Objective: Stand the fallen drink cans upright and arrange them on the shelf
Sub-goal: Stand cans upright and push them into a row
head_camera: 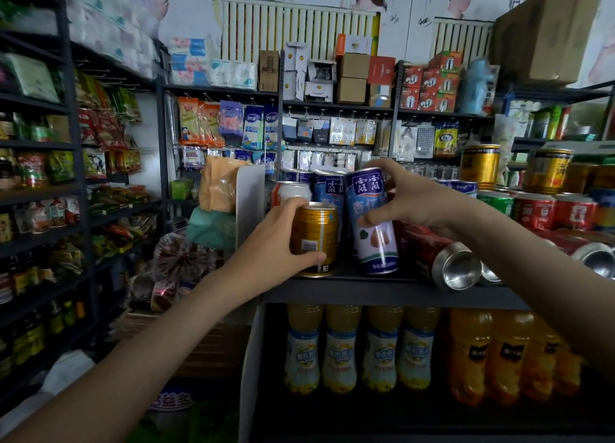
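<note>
1. Gripping a gold can that stands upright at the front edge of the shelf, the left hand curls round it in the head view, with the thumb across its lower label.
2. The right hand grips a blue can near its top. The can is tilted, just right of the gold one, and I cannot tell whether its base touches the shelf.
3. A red can lies on its side beside it, with its silver base towards the camera.
4. Juice bottles stand below.

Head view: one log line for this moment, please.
left hand holds gold can upright | right hand holds tilted blue can | red can lying on shelf
</note>
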{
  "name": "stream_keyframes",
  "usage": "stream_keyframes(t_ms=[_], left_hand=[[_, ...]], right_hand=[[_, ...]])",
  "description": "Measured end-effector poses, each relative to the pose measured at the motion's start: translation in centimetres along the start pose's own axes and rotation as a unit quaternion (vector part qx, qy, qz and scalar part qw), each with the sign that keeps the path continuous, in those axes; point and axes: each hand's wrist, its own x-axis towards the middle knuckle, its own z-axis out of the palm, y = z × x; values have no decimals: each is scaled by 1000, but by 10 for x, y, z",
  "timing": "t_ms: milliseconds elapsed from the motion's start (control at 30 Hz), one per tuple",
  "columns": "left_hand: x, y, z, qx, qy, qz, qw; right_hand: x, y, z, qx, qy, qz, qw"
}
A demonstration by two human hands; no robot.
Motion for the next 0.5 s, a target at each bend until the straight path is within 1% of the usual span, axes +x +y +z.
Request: stream_keyframes(t_ms=[133, 267, 500], left_hand=[[0, 1, -1, -1, 0, 7, 1000], [1, 2, -1, 8, 7, 25, 1000], [6, 4, 1, 44, 6, 30, 999]], right_hand=[[2, 4, 7, 19, 18, -25, 999], [4, 8, 10, 0, 21, -31, 999], [9, 10, 10, -97, 15, -65, 993]])
